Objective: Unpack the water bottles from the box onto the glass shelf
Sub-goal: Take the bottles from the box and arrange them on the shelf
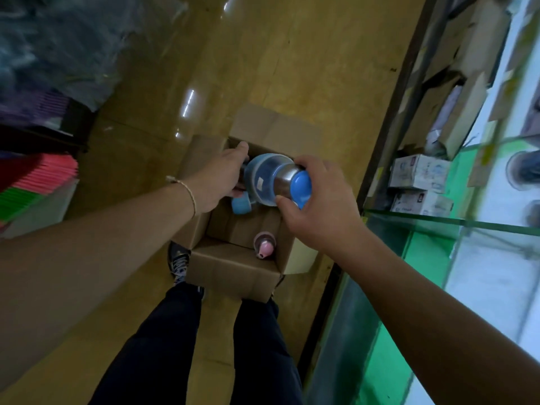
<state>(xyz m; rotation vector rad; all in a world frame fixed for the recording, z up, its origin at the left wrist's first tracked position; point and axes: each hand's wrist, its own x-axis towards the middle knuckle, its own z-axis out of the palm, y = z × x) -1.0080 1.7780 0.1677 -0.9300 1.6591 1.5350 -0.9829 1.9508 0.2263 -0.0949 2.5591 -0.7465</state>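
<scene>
An open cardboard box (233, 270) stands on the floor between my feet. My right hand (318, 206) grips a clear water bottle with a blue cap (274, 179), held above the box. My left hand (222, 176) reaches into the box's far left corner and closes around another blue bottle (241, 204), mostly hidden under the hand. A pink-capped bottle (264, 245) stands upright in the near right corner of the box. The glass shelf (455, 222) runs along the right, its green edge at about hand height.
Below the glass shelf, small white cartons (418, 172) and brown boxes fill the cabinet. Two dark round things (523, 169) rest on the glass at the far right. Stacked pink and green packets (38, 182) lie left. Tan floor stretches beyond the box.
</scene>
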